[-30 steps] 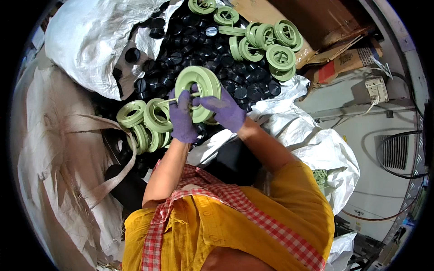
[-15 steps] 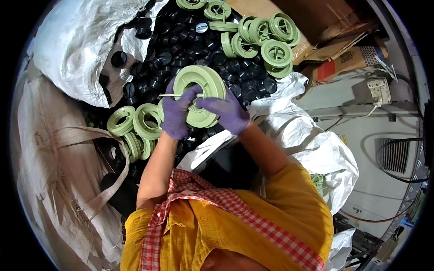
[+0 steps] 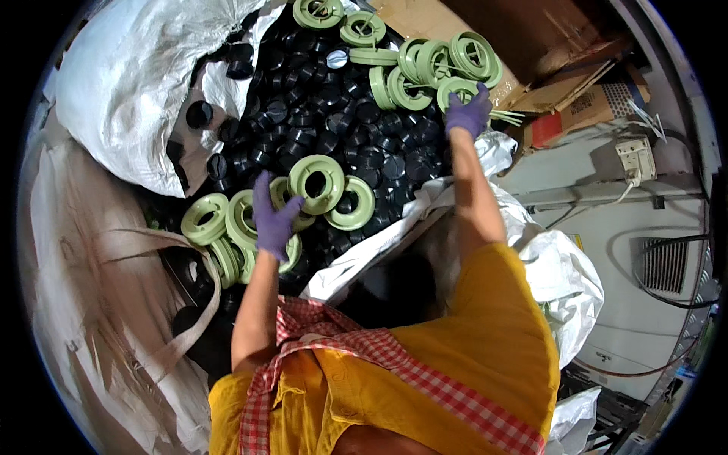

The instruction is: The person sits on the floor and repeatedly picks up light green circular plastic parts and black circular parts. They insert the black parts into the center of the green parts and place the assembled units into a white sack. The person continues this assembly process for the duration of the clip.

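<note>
My left hand (image 3: 274, 218), in a purple glove, has its fingers stretched apart. Its thumb touches a pale green plastic ring (image 3: 318, 160) in the near group. Another green ring (image 3: 367, 205) lies just right of that one. Farther off to the right, my gloved right hand (image 3: 467, 115) reaches to the far group, its fingers bent over the near rim of a green ring (image 3: 447, 90) with thin spokes inside. Thin light green sticks (image 3: 507, 117) jut out beside this hand; where they attach is hidden.
Black round caps (image 3: 303, 114) lie heaped beneath the rings. A white woven sack (image 3: 121, 91) borders them at left, and white sheeting (image 3: 561, 280) lies at right. Cardboard (image 3: 584, 95) stands at the far right, near a wall socket (image 3: 635, 158). A beige strap (image 3: 186, 322) crosses the left side.
The stacked rings held in both hands now rest on the near heap. My hands have parted: the right moved far right to the other rings, the left slightly left and nearer.
</note>
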Motion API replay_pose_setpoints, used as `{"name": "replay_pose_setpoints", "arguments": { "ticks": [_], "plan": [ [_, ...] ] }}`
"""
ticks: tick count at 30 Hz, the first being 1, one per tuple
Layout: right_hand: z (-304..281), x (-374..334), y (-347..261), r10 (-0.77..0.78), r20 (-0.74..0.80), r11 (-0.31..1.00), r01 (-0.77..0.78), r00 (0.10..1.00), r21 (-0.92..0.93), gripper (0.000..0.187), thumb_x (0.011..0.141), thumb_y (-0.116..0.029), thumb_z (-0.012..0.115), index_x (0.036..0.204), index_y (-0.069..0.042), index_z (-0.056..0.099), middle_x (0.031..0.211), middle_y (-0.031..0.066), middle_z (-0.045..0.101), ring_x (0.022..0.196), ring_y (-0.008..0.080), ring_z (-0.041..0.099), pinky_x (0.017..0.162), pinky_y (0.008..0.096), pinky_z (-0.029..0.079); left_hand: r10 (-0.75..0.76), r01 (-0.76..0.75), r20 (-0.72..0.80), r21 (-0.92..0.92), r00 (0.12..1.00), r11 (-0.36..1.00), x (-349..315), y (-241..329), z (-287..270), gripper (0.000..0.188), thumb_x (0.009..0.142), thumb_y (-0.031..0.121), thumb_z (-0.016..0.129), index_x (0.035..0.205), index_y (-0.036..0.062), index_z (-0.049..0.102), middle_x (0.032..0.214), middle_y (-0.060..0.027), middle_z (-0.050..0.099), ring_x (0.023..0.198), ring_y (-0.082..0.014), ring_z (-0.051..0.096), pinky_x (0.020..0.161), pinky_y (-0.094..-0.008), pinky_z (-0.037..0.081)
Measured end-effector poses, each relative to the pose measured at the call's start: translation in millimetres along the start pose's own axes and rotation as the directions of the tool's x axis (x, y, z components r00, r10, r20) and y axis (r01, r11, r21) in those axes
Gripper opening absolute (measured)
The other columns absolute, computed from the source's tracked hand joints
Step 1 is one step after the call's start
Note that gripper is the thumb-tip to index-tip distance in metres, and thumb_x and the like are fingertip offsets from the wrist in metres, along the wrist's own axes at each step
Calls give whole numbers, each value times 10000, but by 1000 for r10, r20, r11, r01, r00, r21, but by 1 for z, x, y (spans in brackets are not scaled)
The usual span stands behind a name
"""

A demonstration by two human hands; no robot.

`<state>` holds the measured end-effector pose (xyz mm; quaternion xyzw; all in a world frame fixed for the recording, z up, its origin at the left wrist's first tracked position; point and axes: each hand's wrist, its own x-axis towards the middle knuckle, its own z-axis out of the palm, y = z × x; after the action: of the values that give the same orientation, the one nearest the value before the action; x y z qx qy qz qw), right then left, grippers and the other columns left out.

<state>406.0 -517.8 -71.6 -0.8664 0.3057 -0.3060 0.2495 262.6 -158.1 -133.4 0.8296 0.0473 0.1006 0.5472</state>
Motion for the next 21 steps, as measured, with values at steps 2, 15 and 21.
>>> {"name": "replay_pose_setpoints", "arguments": {
  "ticks": [2,15,21],
  "plan": [
    [9,36,8,306,179,904,-226,935,-363,540,769,-398,679,1246,-241,481,1307,160,430,1168,332,492,985,531,328,-112,126,70,-242,991,962,-22,3,1,584,781,52,684,1308,-1,440,1167,-94,549,1060,-179,522,922,-292,432],
    [-32,-97,-12,-548,551,836,386,629,390,189,871,-242,557,983,-112,638,919,152,640,865,343,607,773,383,474,-13,52,122,-318,992,947,-22,73,25,599,831,198,642,1333,-15,395,1222,-138,527,1108,-196,510,938,-321,412],
    [-100,-145,-109,-671,108,576,424,733,699,223,779,-106,665,981,-59,582,791,70,569,723,219,566,673,340,482,-99,151,114,-741,989,654,5,114,-4,569,762,-9,603,1304,58,443,1115,-123,592,974,-198,606,841,-310,505]
  ]
}}
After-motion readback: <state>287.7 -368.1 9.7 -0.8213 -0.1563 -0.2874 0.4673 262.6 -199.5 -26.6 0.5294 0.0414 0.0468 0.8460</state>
